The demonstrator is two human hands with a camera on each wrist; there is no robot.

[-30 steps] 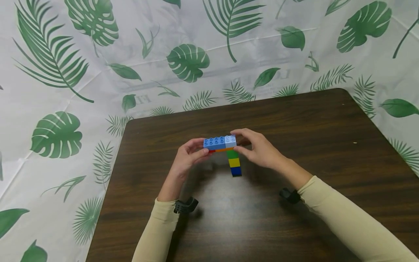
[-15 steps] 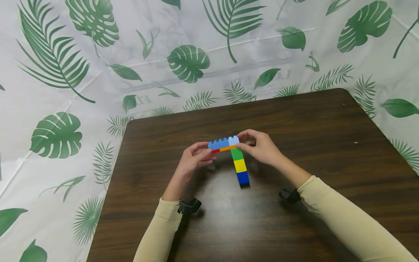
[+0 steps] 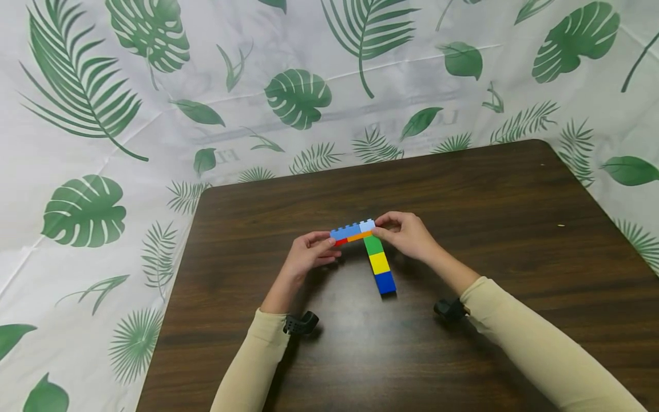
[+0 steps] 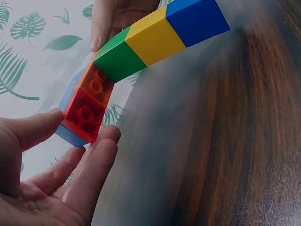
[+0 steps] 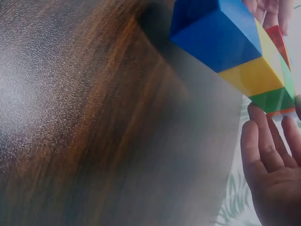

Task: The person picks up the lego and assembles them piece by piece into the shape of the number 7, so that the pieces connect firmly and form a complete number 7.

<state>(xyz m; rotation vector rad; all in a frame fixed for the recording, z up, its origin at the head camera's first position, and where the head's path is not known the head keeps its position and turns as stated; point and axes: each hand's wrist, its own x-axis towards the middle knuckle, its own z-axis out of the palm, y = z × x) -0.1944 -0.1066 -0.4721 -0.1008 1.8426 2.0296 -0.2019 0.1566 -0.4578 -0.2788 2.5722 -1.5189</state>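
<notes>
Both hands hold a joined build of toy building bricks above the table. Its top bar has a blue brick (image 3: 345,232) and a pale blue brick (image 3: 367,226), over a red brick (image 4: 85,114) and an orange brick (image 3: 359,235). From the bar's right end runs a column: green brick (image 3: 373,245), yellow brick (image 3: 379,263), dark blue brick (image 3: 385,282). My left hand (image 3: 306,254) pinches the bar's left end between thumb and fingers. The right hand (image 3: 409,234) pinches the right end beside the green brick. Hollow undersides of the red and orange bricks show in the left wrist view.
A dark wood-grain table (image 3: 463,194) lies under the hands. Behind it hangs a white sheet (image 3: 216,34) printed with green leaves. Each wrist wears a black strap device, such as the left one (image 3: 301,323). A tiny pale speck (image 3: 561,225) lies at the right.
The build has tilted, its column's lower end swinging toward me, so more of the green, yellow and dark blue bricks shows. Both hands moved slightly nearer, keeping their hold.
</notes>
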